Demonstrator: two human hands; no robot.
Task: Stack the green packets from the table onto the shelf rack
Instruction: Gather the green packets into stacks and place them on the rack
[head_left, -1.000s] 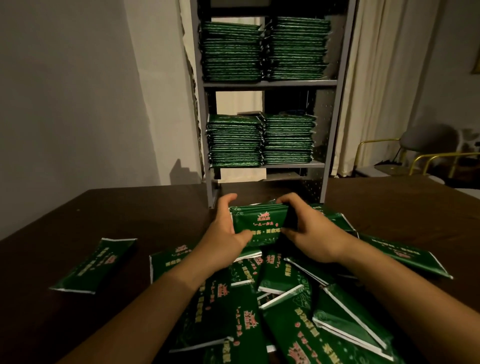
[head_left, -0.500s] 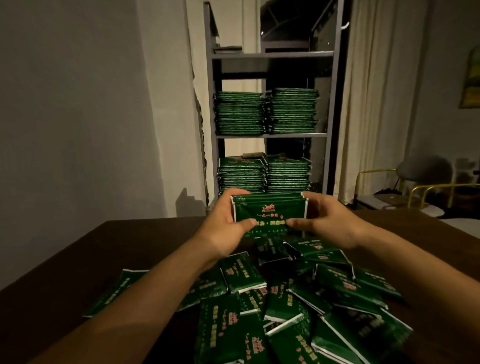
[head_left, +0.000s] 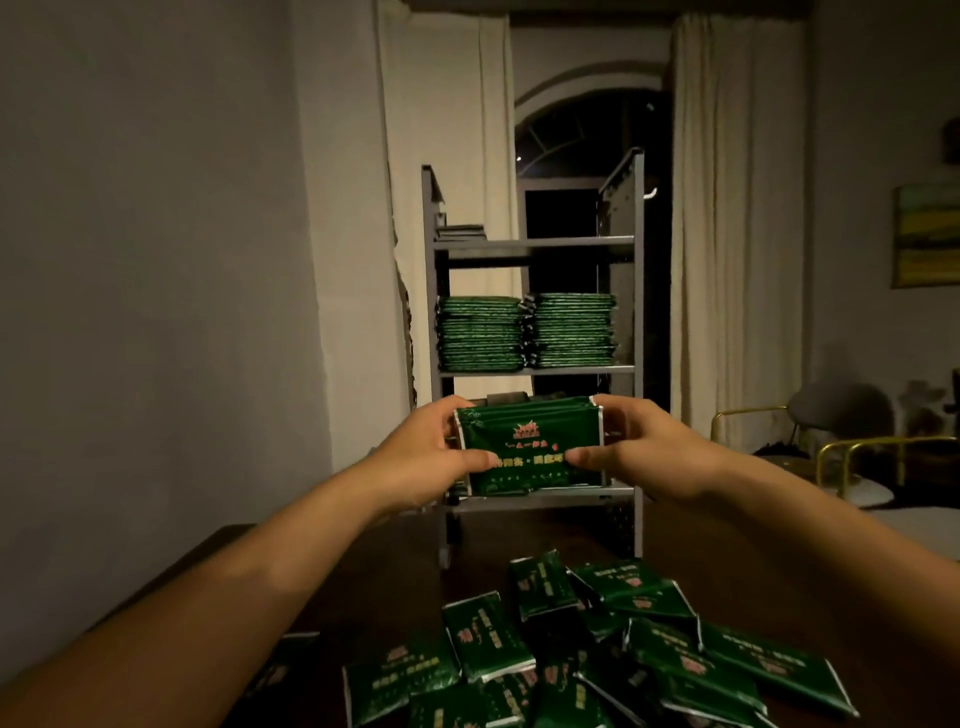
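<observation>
A small bundle of green packets (head_left: 530, 441) is held up in the air between both hands, in front of the grey shelf rack (head_left: 535, 370). My left hand (head_left: 423, 452) grips its left end and my right hand (head_left: 644, 449) grips its right end, thumbs on the front face. The rack's middle shelf carries two tall stacks of green packets (head_left: 524, 332). A thin low pile (head_left: 461, 232) lies on the top shelf at the left. Several loose green packets (head_left: 597, 649) lie scattered on the dark table (head_left: 363, 566) below my arms. The bundle hides the lower shelf.
The rack stands at the table's far edge, before a dark arched window with cream curtains (head_left: 732, 260). A grey wall is at the left. Gold-framed chairs (head_left: 831, 441) stand to the right, and a painting (head_left: 924, 234) hangs on the right wall.
Both hands have lifted the bundle off the table pile and raised it toward the rack. The view has tilted up, so the rack's top shelf now shows.
</observation>
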